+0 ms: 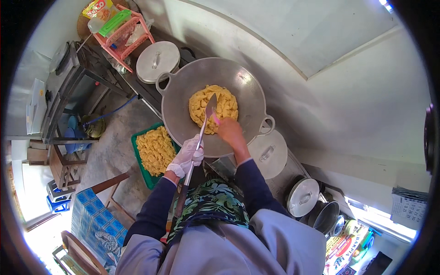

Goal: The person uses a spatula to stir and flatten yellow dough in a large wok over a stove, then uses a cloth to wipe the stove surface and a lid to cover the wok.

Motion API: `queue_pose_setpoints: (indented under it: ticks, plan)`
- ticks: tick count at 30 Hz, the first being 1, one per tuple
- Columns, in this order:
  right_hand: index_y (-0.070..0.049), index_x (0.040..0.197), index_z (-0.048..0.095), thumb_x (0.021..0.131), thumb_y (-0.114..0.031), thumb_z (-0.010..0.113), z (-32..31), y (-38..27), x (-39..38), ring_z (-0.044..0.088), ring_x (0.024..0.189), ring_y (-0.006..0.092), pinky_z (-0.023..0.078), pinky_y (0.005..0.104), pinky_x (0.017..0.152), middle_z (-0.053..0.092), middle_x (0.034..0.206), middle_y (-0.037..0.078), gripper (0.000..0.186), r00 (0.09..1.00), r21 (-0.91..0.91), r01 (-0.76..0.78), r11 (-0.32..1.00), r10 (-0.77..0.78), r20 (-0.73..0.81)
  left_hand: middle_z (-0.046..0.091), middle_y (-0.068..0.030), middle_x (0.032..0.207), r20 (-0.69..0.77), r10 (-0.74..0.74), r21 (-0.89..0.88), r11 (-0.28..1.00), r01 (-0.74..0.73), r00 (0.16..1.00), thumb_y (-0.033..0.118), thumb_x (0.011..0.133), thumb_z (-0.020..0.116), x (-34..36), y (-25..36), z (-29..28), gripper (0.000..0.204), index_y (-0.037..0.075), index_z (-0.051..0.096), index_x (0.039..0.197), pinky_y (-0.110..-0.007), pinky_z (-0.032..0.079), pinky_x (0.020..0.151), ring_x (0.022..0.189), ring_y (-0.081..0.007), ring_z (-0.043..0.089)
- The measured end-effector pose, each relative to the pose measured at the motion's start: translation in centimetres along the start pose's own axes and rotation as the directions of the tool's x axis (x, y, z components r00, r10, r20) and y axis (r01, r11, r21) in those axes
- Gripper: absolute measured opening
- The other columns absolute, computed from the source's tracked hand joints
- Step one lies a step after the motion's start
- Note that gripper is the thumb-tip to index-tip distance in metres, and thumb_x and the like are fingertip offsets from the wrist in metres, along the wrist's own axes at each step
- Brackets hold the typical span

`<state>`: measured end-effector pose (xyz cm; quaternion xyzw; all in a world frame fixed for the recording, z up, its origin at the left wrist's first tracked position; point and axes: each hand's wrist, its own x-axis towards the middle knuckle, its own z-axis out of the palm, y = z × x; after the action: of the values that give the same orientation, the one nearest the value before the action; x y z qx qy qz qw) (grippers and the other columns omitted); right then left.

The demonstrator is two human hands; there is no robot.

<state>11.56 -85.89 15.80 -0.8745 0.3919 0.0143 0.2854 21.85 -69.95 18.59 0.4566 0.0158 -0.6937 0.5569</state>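
Note:
In the large metal wok (245, 98) lies a lumpy yellow mass (222, 98). My left hand (188, 158), in a whitish glove, grips a long metal spatula (211, 105) by its handle, with the blade over the yellow mass. My right hand (231, 135), bare, is closed on a small pink utensil (216, 119) that reaches to the spatula's blade; the utensil's far end is hard to make out. Left of the wok, lower down, a green tray (141, 170) holds more of the yellow food (153, 149).
Lidded pots stand behind the wok (145, 66) and to its right (259, 165), with more pots (295, 204) beyond. A pink rack (121, 50) is at the back left, a dark metal stand (64, 85) at the left, and a blue-covered table (89, 211) at the lower left. A wall bounds the right.

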Motion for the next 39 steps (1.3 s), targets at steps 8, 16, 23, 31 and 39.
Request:
queue_pose_setpoints:
  ticks: [8,16,23,31,39]
  plan:
    - [0.001,0.082,0.065,0.077,-0.021,0.053,1.4,1.1,0.7,0.062,0.082,0.037,0.05,0.0457,0.073,0.064,0.086,0.022,0.026,0.999,-0.016,-0.04,0.999,0.04,-0.036,0.037,0.0057,0.051,0.03,0.0,-0.056,0.998,0.002,1.0,0.041,0.095,0.043,0.4,-0.7,0.2,0.035,0.012,0.046,0.075,-0.02,0.024,0.032,0.034,-0.0046,0.029]
    - [0.0,0.08,0.064,0.076,-0.015,0.052,0.2,0.1,-0.5,0.063,0.081,0.0368,0.05,0.0456,0.069,0.064,0.085,0.021,0.02,0.996,-0.03,-0.083,0.996,0.084,0.016,0.034,0.0063,0.05,0.055,-0.052,-0.164,0.985,0.061,0.997,0.042,0.095,0.041,0.5,-1.5,-0.3,0.036,0.012,0.048,0.076,-0.02,0.024,0.031,0.035,-0.004,0.028]
    - [-0.002,0.088,0.062,0.076,-0.013,0.052,-1.0,-2.1,0.5,0.062,0.081,0.0362,0.048,0.0472,0.073,0.064,0.081,0.017,0.019,0.994,-0.022,-0.101,0.995,0.1,-0.041,0.034,0.0063,0.05,0.091,-0.12,-0.188,0.973,0.136,0.989,0.042,0.094,0.043,0.5,-1.7,-1.6,0.036,0.012,0.048,0.076,-0.02,0.021,0.031,0.035,-0.0035,0.026]
    - [-0.002,0.084,0.057,0.088,-0.014,0.045,0.1,2.6,1.9,0.057,0.049,0.0231,0.044,0.0393,0.043,0.06,0.062,0.012,0.017,0.891,0.679,-0.148,0.719,0.395,-0.225,0.037,0.0048,0.051,-0.11,-0.007,-0.073,0.997,-0.001,0.994,0.041,0.094,0.044,-1.2,-1.1,-0.9,0.035,0.012,0.046,0.075,-0.021,0.022,0.03,0.034,-0.0047,0.028]
    - [0.0,0.076,0.058,0.087,-0.017,0.048,4.7,2.6,-0.3,0.057,0.049,0.0224,0.045,0.0378,0.042,0.059,0.06,0.012,0.022,0.941,0.719,-0.228,0.657,0.338,-0.01,0.036,0.0045,0.05,-0.094,0.064,0.073,0.996,-0.057,0.994,0.041,0.095,0.042,-0.6,-1.0,-0.6,0.035,0.012,0.046,0.076,-0.021,0.025,0.031,0.035,-0.0059,0.032]
